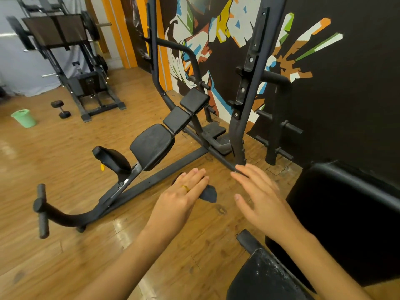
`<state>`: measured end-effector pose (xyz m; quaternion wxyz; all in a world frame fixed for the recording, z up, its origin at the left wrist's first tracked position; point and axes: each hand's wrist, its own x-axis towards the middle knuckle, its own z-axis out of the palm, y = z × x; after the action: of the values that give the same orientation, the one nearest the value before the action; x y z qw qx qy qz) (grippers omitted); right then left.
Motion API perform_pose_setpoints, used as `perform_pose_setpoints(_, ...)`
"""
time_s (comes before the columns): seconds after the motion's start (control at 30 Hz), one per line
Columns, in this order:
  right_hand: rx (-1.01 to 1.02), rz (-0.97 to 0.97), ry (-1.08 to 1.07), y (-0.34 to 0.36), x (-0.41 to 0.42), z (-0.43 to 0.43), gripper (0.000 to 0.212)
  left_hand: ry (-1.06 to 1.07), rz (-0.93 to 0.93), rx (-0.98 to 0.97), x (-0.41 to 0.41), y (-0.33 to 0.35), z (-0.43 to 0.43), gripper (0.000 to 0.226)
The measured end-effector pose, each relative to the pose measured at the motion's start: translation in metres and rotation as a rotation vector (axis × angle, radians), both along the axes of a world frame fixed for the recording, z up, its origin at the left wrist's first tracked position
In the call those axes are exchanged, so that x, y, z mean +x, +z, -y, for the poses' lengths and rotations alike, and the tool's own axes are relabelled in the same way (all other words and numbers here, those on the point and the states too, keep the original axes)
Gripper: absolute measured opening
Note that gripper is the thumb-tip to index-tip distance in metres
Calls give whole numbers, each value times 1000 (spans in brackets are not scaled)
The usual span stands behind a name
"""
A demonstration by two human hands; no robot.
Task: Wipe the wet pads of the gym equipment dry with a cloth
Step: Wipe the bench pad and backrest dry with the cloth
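Wood planks make up the gym floor (65,191), shiny in spots, and a black wall with a bright painting (216,29) runs along the right side.

My left grip (184,195) hangs over the floor with its fingers straight and close together. The dark cloth (208,192) sits under it and sticks out on both sides. My thumb is hidden, so I cannot tell if it pins the cloth. My right grip (262,195) is spread wide and has nothing in it. The two are near each other but do not touch.

The cloth touches no pad right now. The near pad (266,278), low on my right, has little drops on it, so I think it is wet and needs wiping. The big black pad (346,213) beside it is too dark for me to tell. Across the floor is a long bench (151,146) with a row of black pads. They look dull, but I cannot tell if they are wet or dry. So I think most of the job is left to do.

Farther back stand a green bucket (23,118), a dumbbell (60,109) and a big weight machine (56,33). A dark metal rack (249,83) stands by the painted wall.
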<state>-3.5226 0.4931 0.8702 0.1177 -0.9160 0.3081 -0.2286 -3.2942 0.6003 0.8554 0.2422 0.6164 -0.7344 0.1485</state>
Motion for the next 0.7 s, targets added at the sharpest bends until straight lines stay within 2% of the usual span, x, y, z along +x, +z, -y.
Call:
perform_pose_setpoints(0.4,-72,-149,68,-55,201,36,69,245,93,146,178,-41,-18,75)
perform_pose_setpoints(0.63,-20,-205,124,-92,328,50,66,404,142,248,299,-64,-38,85)
perform_pose_setpoints(0.7,-45,-201,120,-103,339,46,63,423,152,283,313,-68,-47,86)
